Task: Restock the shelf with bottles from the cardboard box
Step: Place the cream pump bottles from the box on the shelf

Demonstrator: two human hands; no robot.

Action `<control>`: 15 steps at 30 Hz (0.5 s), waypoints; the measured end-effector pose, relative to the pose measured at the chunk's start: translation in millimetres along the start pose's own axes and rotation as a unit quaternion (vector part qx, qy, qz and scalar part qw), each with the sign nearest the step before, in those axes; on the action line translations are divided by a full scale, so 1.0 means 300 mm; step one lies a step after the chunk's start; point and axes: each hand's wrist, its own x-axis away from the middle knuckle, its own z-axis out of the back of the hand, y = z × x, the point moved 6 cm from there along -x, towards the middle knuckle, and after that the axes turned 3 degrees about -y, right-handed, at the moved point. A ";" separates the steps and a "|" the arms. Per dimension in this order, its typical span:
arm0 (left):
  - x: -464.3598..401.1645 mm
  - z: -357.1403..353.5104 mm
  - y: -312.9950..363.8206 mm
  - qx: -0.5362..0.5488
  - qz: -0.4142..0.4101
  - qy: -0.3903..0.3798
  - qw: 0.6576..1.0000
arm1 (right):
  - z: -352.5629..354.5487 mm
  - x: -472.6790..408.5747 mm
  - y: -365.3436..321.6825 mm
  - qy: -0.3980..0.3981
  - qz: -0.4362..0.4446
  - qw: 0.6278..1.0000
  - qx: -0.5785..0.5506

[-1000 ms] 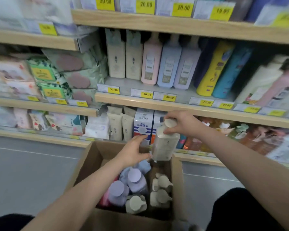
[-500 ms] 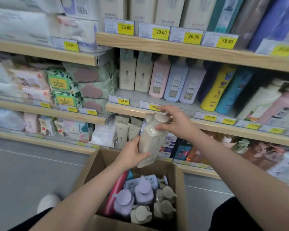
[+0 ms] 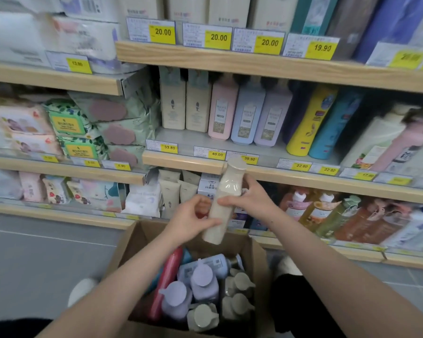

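Hands, left [image 3: 189, 219] and right [image 3: 250, 200], grip a smooth, seemingly plastic cream bottle [image 3: 224, 203] above the cardboard box [image 3: 122, 250].

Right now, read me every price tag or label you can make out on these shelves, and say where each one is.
"20.00", "20.00", "20.00", "19.90": tags on the top shelf edge.
"12.00": upper left shelf tag, faint.
"33.80", "40.00", "39.90", "22.80", "22.80": middle shelf tags.
"5.80": left shelf tag.
Other tags, bottle labels and package print: too blurred to read.
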 end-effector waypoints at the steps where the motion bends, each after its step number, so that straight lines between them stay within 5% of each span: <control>1: -0.015 0.005 -0.010 0.020 0.010 -0.041 0.999 | 0.018 -0.006 0.001 -0.029 0.004 1.000 0.007; 6: -0.028 -0.045 -0.014 0.061 0.019 -0.173 0.983 | 0.009 -0.004 -0.007 -0.151 0.015 0.986 -0.064; 10: 0.005 -0.063 -0.078 0.070 0.030 -0.078 0.994 | -0.035 0.011 0.035 -0.162 0.018 0.984 -0.071; 15: 0.084 -0.042 -0.232 -0.055 0.062 0.011 0.996 | -0.056 0.064 0.222 -0.133 -0.003 0.991 -0.016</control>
